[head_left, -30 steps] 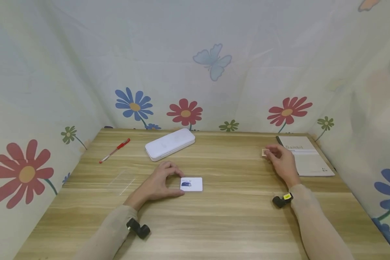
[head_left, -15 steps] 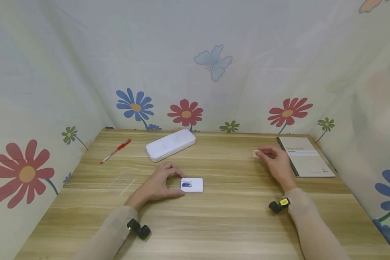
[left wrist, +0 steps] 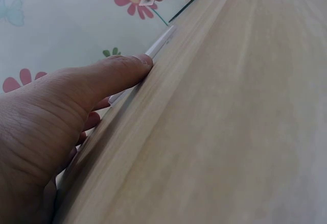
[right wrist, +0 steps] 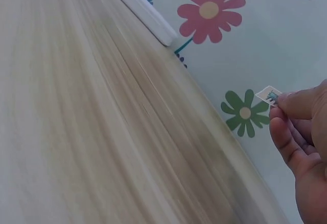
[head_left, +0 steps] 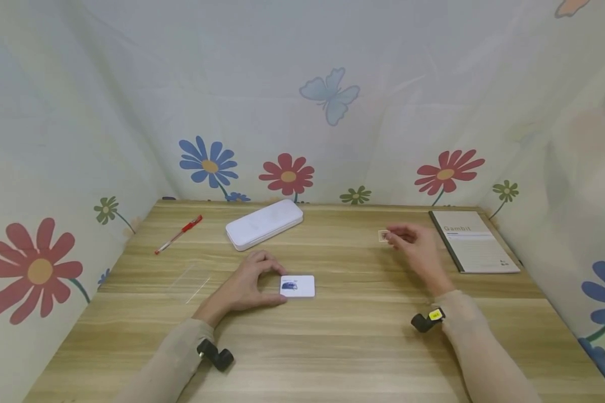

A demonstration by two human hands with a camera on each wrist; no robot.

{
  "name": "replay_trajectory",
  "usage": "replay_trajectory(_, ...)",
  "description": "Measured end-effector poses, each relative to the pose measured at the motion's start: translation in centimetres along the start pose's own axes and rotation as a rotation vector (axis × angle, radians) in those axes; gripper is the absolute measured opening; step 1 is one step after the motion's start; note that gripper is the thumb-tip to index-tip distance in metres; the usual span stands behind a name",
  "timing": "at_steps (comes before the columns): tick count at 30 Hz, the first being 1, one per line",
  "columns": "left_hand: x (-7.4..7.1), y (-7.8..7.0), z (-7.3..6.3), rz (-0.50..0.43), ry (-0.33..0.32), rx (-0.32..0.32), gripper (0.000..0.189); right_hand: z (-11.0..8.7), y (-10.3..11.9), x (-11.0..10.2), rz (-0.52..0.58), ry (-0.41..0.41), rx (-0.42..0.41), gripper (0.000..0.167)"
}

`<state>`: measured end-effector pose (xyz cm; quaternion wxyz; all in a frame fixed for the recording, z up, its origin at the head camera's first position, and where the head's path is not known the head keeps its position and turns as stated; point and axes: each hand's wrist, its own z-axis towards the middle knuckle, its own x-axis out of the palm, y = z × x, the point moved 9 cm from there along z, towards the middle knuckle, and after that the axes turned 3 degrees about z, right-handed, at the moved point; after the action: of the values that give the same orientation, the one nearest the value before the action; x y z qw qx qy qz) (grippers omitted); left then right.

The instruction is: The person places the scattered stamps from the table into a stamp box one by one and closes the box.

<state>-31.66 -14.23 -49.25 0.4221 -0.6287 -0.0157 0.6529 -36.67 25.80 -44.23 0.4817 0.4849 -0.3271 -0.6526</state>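
A flat white card [head_left: 303,286] with rounded corners and a dark blue picture lies on the wooden table. My left hand [head_left: 244,282] holds its left end, thumb on the near edge and a fingertip on the far edge. In the left wrist view the thumb [left wrist: 120,76] meets the card's edge. Farther right, my right hand [head_left: 417,249] pinches a small square sticker [head_left: 383,235] between thumb and fingertip, above the table. In the right wrist view the sticker [right wrist: 268,95] shows a pale border and a small bluish picture; part is hidden by the thumb.
A white pencil case [head_left: 264,224] lies at the back, with a red pen [head_left: 178,234] to its left. A clear plastic sheet [head_left: 189,284] is left of my left hand. A notebook [head_left: 476,243] marked "Gambit" lies at the right. Flowered curtain [head_left: 373,140] surrounds the table.
My right hand has moved left, away from the notebook, carrying the small sticker. The left hand and the white card have stayed in place.
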Motion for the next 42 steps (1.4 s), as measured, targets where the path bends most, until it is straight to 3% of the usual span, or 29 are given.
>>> replay_trajectory(30, -0.1, 0.2, 0.1, 0.014, 0.0, -0.017, 0.052, -1.4, 3.0, 7.6, 0.082, 0.188, -0.001, 0.017)
replay_trajectory(42, 0.1, 0.1, -0.1, 0.013, 0.003, -0.017, 0.052, -2.8, 3.2, 11.0, 0.21, 0.308, 0.056, 0.016)
